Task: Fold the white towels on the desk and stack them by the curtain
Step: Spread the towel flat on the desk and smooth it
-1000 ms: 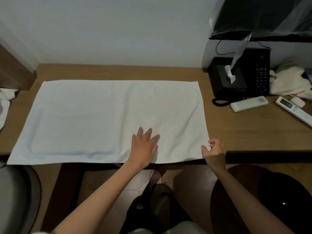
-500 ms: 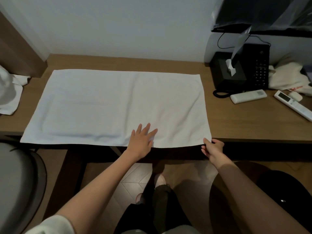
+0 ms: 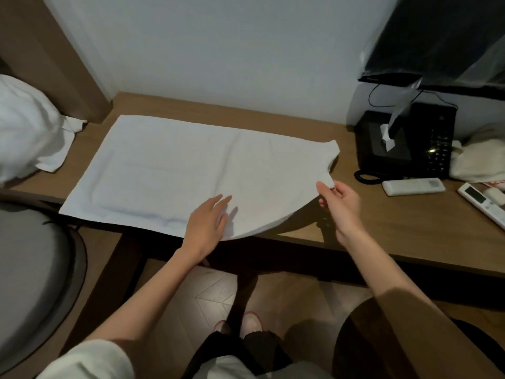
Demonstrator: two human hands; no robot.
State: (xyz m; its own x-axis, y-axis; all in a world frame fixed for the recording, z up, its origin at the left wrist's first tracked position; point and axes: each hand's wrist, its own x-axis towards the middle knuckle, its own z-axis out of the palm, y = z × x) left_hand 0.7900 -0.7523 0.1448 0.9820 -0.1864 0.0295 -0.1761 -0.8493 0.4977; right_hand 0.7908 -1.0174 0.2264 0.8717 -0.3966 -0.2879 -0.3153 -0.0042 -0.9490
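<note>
A white towel (image 3: 175, 170) lies spread flat across the wooden desk (image 3: 396, 228), its near edge along the desk's front. My right hand (image 3: 337, 202) pinches the towel's near right corner and holds it lifted off the desk, so the right side curves up. My left hand (image 3: 207, 222) lies with straight fingers on the towel's near edge, left of the raised corner. More white towels (image 3: 24, 132) sit bunched at the far left by the brown curtain (image 3: 49, 50).
A black telephone with a tissue box (image 3: 404, 146) stands at the back right, two white remotes (image 3: 411, 186) in front of it and a cream cloth bag (image 3: 481, 157) beside. A grey chair (image 3: 30, 274) is at the left, a dark round stool (image 3: 410, 346) below right.
My right hand has lifted the near right corner off the desk edge and carried it up and inward. The left hand stays on the near edge. The view has swung left.
</note>
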